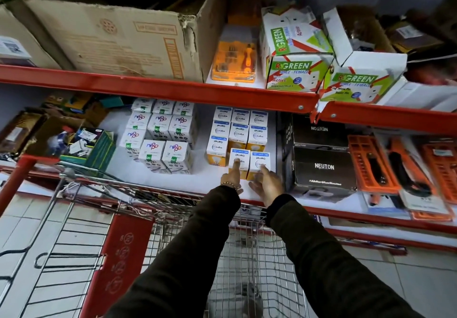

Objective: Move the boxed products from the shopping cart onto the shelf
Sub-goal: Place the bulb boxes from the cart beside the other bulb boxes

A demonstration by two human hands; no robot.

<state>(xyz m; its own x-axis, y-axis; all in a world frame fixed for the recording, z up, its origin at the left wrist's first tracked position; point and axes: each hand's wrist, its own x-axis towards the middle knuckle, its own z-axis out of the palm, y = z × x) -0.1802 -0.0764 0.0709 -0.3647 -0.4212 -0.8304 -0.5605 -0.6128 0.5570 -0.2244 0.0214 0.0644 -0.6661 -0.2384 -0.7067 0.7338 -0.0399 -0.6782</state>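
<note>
Two white-and-yellow bulb boxes stand side by side at the front of a stack of the same boxes [238, 130] on the white middle shelf [212, 181]. My left hand [232, 175] rests a forefinger on the top of the left front box [240, 160]. My right hand [268, 185] touches the front of the right front box [261, 160] with its fingers spread. Neither hand closes around a box. The wire shopping cart [247, 248] stands below my arms against the shelf edge; the part of its basket that shows holds no boxes.
A second group of white boxes [160, 132] stands to the left. Black Neuton cartons [321, 154] sit close on the right, orange packs [395, 167] beyond. The red upper shelf rail [158, 90] overhangs, carrying a big cardboard carton [111, 36] and green-printed boxes [294, 53].
</note>
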